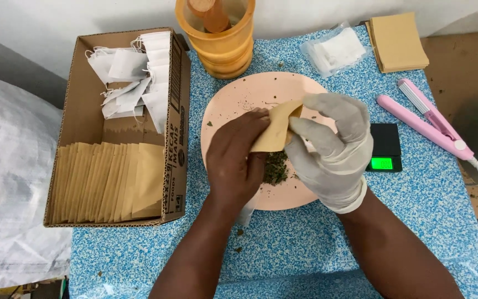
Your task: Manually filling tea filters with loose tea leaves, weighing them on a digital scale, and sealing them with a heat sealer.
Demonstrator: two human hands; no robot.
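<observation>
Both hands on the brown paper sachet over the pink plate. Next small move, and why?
Probably spread the sachet's mouth wider with the gloved right hand. The bare left hand pinches its side, the opening looks barely parted, and the dried herbs sit loose on the pink plate just below.

Two forearms, both bare to the lower edge of the view, no sleeves, no watch, no rings or bands visible. Left grip (233,160) uncovered, bare from fingertips to wrist. Right grip (333,149) wrapped in a thin pale grey-white glove, snug over fingers and palm, slightly wrinkled along the knuckles and at the finger joints. Rolled, thicker white cuff just behind that grip at the wrist, ending in a clean rim. No print or markings on the glove.
</observation>
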